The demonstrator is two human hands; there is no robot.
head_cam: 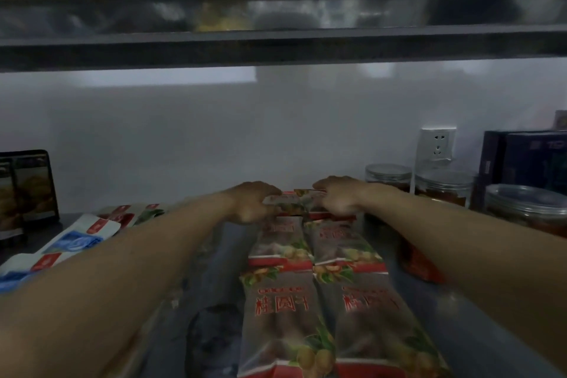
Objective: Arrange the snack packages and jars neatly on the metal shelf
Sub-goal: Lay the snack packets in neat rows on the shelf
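Several clear snack packages with red edges lie in two columns down the middle of the metal shelf [208, 258]; the nearest pair [331, 322] shows red lettering. At the far end of the columns, my left hand [250, 201] and my right hand [339, 196] each grip a side of the rearmost packages [294, 199], fingers curled over them. Clear plastic jars [443, 186] with transparent lids stand at the right rear.
White and blue pouches [73, 239] lie at the left. Dark standing packages [27, 187] are at the far left. Dark blue boxes [527, 159] and a wall socket [437, 144] are at the right rear. An upper shelf [276, 46] hangs overhead.
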